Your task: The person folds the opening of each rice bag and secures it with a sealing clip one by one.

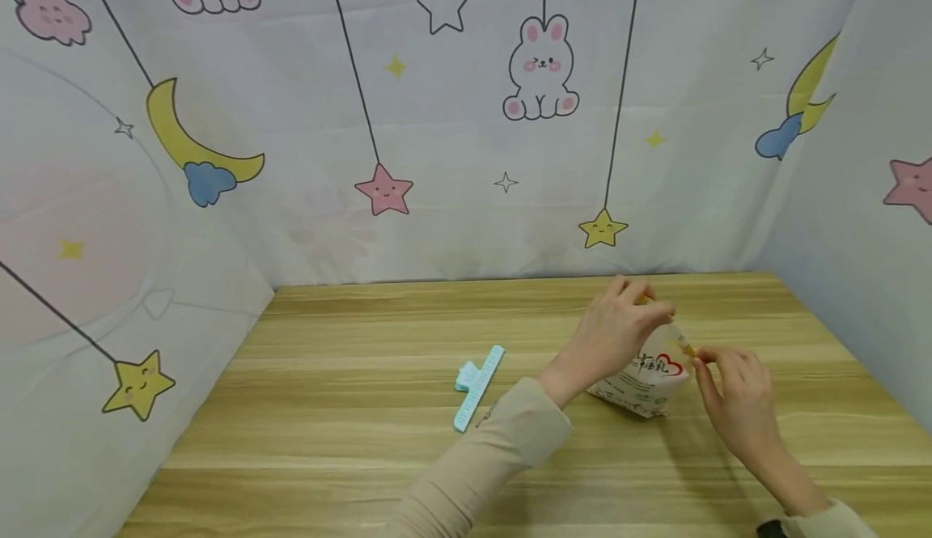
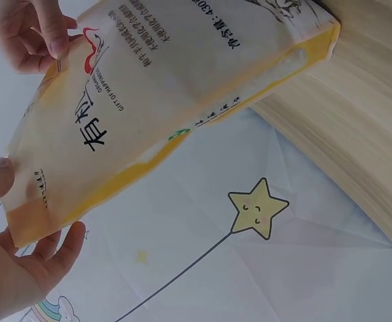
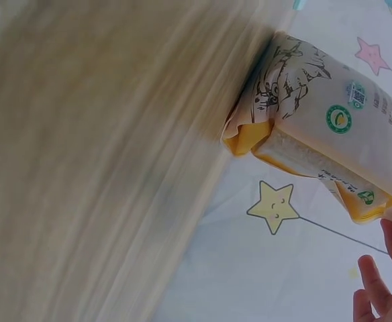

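Nearest me, the left sleeve (image 1: 473, 473) slants in over the table (image 1: 328, 408). On the right, the right hand (image 1: 739, 400) pinches one top corner of the bag (image 1: 641, 392) between thumb and fingers. Well to the left of the bag, the clip (image 1: 476, 392) lies on the table, with neither hand on it. The bag rests its base on the table, right of centre, its top stretched between the hands. Farther off, the left hand (image 1: 619, 328) pinches the other top corner. I'd judge this early on: both corners are gripped, but the top looks unfolded to me, and the clip is not yet on the bag. I can't tell whether the mouth is open. Beyond it all hangs the printed cloth (image 1: 306, 117).
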Action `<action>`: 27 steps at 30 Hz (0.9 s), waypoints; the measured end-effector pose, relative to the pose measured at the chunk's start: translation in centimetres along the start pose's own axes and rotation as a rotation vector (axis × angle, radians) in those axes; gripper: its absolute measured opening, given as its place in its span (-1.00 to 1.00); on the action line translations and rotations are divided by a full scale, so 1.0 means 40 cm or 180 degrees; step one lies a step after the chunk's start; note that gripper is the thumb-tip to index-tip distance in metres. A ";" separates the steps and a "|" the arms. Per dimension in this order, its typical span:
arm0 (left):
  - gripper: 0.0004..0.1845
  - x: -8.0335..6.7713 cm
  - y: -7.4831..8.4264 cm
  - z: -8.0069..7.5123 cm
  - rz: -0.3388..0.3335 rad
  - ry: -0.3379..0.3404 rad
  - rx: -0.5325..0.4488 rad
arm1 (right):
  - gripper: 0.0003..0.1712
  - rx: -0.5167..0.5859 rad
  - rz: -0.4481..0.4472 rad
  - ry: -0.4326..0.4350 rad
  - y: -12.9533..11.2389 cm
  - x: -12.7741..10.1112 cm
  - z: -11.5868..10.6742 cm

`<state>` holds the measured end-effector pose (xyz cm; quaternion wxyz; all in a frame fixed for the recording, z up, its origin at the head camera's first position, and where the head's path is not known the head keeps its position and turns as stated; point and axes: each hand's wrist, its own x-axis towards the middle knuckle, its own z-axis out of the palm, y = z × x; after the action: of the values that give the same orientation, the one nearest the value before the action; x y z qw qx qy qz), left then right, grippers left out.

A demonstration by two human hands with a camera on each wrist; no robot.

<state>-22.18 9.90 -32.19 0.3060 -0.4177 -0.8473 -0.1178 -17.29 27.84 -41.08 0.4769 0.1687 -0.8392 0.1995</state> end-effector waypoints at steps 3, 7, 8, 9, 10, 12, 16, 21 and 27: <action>-0.79 0.001 0.001 -0.002 0.0018 0.0000 -0.0034 | -0.37 0.0078 0.0025 0.0061 -0.002 0.001 0.001; -0.79 0.000 0.001 -0.002 0.0044 -0.0004 0.0003 | -0.42 0.0208 0.0024 0.0192 -0.003 0.003 0.004; -0.79 0.000 0.001 -0.002 0.0056 -0.0002 0.0024 | -0.43 0.0240 0.0016 0.0228 -0.003 0.004 0.005; -0.79 0.000 0.001 -0.002 0.0068 0.0003 0.0050 | -0.44 0.0265 0.0013 0.0249 -0.002 0.004 0.006; -0.79 0.000 0.001 -0.001 0.0080 0.0012 0.0079 | -0.45 0.0289 0.0009 0.0265 -0.001 0.005 0.007; -0.79 0.001 0.002 -0.001 0.0096 0.0021 0.0119 | -0.48 0.0310 -0.0001 0.0273 0.001 0.006 0.008; -0.79 0.001 0.003 -0.002 0.0082 -0.0005 0.0161 | -0.57 0.0349 0.0004 0.0292 0.003 0.008 0.009; -0.79 0.000 0.004 -0.005 0.0021 -0.0064 0.0251 | -0.66 0.0411 0.0020 0.0301 0.002 0.011 0.007; -0.78 0.001 0.006 -0.005 -0.0032 -0.0134 0.0294 | -0.67 0.0431 0.0038 0.0295 0.002 0.013 0.006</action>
<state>-21.95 9.99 -32.02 0.3065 -0.4013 -0.8602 -0.0712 -17.77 27.75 -40.78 0.5016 0.1862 -0.8018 0.2662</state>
